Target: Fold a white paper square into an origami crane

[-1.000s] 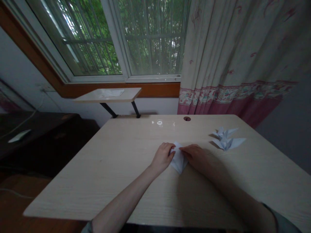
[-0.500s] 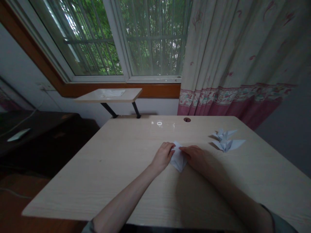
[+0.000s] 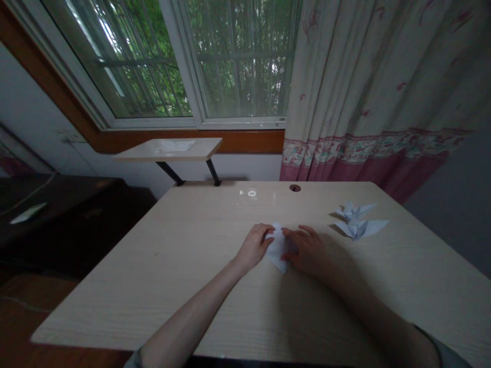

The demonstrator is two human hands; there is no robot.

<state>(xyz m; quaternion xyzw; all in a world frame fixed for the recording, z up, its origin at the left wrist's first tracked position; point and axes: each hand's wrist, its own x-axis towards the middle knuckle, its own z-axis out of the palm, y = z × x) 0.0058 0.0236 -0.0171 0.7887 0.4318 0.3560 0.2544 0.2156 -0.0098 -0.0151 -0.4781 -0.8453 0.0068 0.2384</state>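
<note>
In the head view, our left hand [image 3: 254, 247] pinches the folded paper [image 3: 276, 249] between near and far edges of the surface [image 3: 146, 286]; our right hand [image 3: 307, 251], half-open, touches it. Paper birds [image 3: 357, 230] (wings out) sit toward the far-right corner; the far-left shelf [image 3: 205, 149] bears something white [image 3: 177, 146].

The folded sheet [image 3: 276, 250] looks matt paper, the desk [image 3: 192, 245] smooth, glossy wood-grain.

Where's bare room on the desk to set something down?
Between the left forearm and the desk's left edge; also between the round hole and right hand. It's crowded where that and the left hand touch folded paper, and around two paper birds.
</note>
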